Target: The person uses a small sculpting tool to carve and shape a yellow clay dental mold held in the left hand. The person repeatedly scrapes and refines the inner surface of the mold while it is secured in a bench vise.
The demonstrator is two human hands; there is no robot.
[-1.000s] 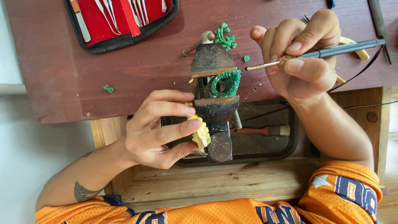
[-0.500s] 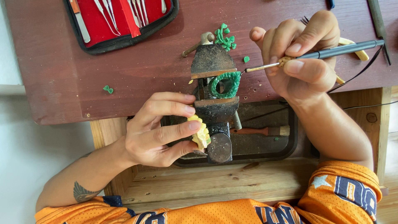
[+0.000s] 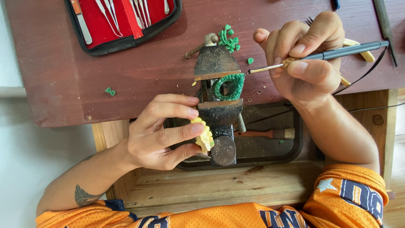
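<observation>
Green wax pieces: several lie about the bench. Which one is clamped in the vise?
The green ring, held between the vise jaws; the tool tip touches it. The others are small loose bits.

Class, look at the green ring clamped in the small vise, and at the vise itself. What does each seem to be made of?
Green ring: probably wax or soft plastic, with a slightly glossy, translucent, unevenly carved surface; matching green scraps lie nearby.
Small vise: likely cast iron or steel, dark, dull and rust-flecked, with a worn, pitted top.
</observation>
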